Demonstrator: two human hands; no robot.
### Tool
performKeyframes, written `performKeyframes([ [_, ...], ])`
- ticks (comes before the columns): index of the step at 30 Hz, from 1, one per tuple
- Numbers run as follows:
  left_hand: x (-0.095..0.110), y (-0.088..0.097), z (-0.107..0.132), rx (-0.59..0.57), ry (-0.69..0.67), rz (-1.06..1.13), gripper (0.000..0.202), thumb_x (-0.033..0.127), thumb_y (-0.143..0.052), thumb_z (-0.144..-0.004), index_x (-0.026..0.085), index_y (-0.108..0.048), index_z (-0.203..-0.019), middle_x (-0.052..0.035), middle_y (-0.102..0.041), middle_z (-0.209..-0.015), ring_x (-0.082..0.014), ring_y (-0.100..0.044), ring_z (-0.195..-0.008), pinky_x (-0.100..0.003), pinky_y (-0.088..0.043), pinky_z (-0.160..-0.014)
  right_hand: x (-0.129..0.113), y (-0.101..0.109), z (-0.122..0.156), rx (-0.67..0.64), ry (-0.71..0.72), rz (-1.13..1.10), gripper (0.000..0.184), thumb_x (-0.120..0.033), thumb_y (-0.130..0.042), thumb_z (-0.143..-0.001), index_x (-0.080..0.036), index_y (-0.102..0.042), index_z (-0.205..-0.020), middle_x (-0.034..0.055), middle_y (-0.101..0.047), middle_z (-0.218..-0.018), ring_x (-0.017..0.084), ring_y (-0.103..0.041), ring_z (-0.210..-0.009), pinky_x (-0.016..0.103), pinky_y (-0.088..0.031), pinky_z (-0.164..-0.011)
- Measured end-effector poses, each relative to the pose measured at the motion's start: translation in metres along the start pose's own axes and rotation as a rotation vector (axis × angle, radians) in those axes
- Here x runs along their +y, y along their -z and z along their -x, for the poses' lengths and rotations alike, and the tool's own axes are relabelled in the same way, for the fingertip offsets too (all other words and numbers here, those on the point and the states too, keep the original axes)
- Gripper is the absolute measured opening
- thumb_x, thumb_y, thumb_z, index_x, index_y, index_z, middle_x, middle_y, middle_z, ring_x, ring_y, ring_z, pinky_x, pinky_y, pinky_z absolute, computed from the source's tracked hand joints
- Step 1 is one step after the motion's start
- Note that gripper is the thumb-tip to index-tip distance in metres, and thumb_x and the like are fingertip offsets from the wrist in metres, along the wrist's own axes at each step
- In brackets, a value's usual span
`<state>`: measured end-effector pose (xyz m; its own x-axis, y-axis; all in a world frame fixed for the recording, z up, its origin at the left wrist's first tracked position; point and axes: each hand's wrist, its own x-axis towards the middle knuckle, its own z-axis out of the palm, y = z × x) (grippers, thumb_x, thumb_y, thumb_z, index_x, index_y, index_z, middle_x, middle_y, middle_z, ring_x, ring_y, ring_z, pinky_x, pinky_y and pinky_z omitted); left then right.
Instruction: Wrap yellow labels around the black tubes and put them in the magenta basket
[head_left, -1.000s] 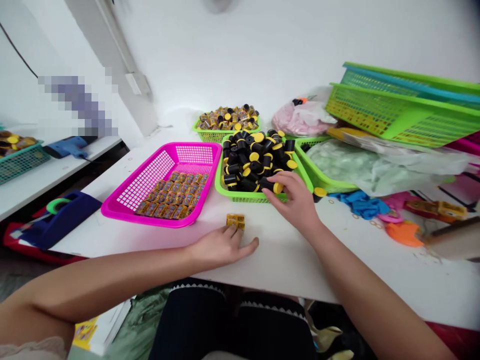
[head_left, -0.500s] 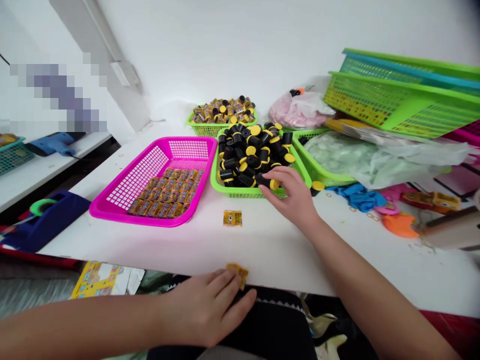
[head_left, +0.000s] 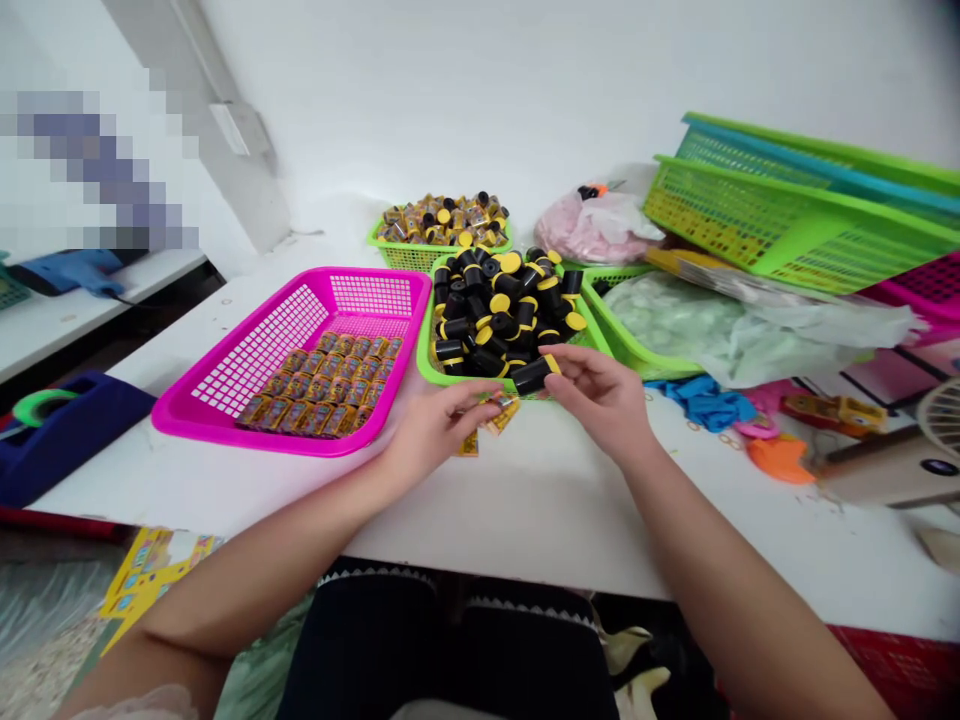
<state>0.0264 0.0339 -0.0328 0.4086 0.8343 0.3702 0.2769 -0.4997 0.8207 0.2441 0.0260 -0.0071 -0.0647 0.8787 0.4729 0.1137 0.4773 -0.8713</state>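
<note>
My right hand (head_left: 600,400) pinches a small black tube with a yellow cap (head_left: 535,374) just in front of the green basket (head_left: 426,350) heaped with the same black-and-yellow tubes. My left hand (head_left: 431,430) is closed on a small yellow label (head_left: 501,413) and holds it right beside the tube. Another yellow label (head_left: 469,445) lies on the white table under my left fingers. To the left, a pink basket (head_left: 225,380) holds neat rows of yellow-wrapped tubes (head_left: 322,385).
A second green basket (head_left: 390,245) of wrapped tubes stands at the back. Right of centre are a green basket with clear bags (head_left: 675,320), tilted green trays (head_left: 795,215), blue gloves (head_left: 705,400) and orange items (head_left: 780,458). A blue tape dispenser (head_left: 60,425) sits far left.
My left hand dropped below the table edge, then came back up with a yellow label to the middle. My right hand lifted one tube out of the green basket to meet it.
</note>
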Motion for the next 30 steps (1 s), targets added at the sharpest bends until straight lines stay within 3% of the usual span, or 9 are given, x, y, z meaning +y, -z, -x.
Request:
performKeyframes([
  [3,-0.006,0.001,0.006,-0.068,-0.055,-0.042,0.057,0.032,-0.059,-0.095,0.022,-0.039,-0.147,-0.0037,-0.079,-0.098,-0.0155,-0.075,-0.081,-0.025,-0.058,-0.075,-0.003,0.001,0.000,0.009,-0.081,-0.060,0.030,-0.043,-0.078,-0.078,-0.023,-0.071,-0.100,0.0006,-0.070,-0.076,0.014,-0.066,-0.061,0.031,-0.060,-0.060],
  [6,-0.006,0.003,0.008,-0.078,-0.107,-0.058,0.065,0.030,-0.057,-0.096,0.020,-0.026,-0.153,-0.0047,-0.079,-0.098,-0.0150,-0.075,-0.080,-0.024,-0.057,-0.074,-0.004,-0.001,0.001,-0.031,-0.126,-0.140,0.032,-0.046,-0.077,-0.078,-0.022,-0.072,-0.098,0.0019,-0.073,-0.079,0.013,-0.065,-0.055,0.032,-0.060,-0.057],
  [12,-0.004,0.000,0.006,0.046,-0.108,0.143,0.075,0.031,-0.061,-0.094,0.022,-0.019,-0.155,-0.0080,-0.078,-0.105,-0.0169,-0.075,-0.095,-0.029,-0.057,-0.088,-0.010,-0.004,0.000,-0.115,-0.150,-0.103,0.027,-0.041,-0.079,-0.077,-0.021,-0.073,-0.094,-0.0011,-0.070,-0.067,0.012,-0.062,-0.050,0.030,-0.060,-0.052],
  [17,-0.001,-0.004,0.003,0.061,-0.049,0.431,0.089,0.036,-0.064,-0.093,0.021,-0.005,-0.158,-0.0064,-0.080,-0.095,-0.0149,-0.076,-0.083,-0.025,-0.059,-0.078,-0.015,-0.003,-0.001,-0.117,-0.145,-0.054,0.030,-0.042,-0.080,-0.076,-0.021,-0.072,-0.097,-0.0003,-0.071,-0.069,0.012,-0.063,-0.053,0.029,-0.059,-0.052],
  [22,0.000,-0.007,0.004,0.159,-0.045,0.413,0.089,0.036,-0.064,-0.093,0.022,-0.005,-0.159,-0.0025,-0.080,-0.087,-0.0133,-0.075,-0.077,-0.026,-0.060,-0.077,-0.017,-0.002,-0.001,-0.114,-0.119,-0.075,0.028,-0.039,-0.080,-0.077,-0.022,-0.072,-0.097,-0.0020,-0.069,-0.064,0.012,-0.064,-0.054,0.030,-0.060,-0.055],
  [30,0.001,-0.007,0.007,0.106,-0.055,0.365,0.092,0.035,-0.064,-0.093,0.026,-0.001,-0.159,-0.0065,-0.077,-0.109,-0.0176,-0.075,-0.098,-0.032,-0.060,-0.089,-0.016,-0.002,-0.001,-0.147,-0.193,-0.062,0.032,-0.039,-0.083,-0.071,-0.020,-0.072,-0.094,-0.0020,-0.068,-0.063,0.012,-0.063,-0.053,0.030,-0.061,-0.052],
])
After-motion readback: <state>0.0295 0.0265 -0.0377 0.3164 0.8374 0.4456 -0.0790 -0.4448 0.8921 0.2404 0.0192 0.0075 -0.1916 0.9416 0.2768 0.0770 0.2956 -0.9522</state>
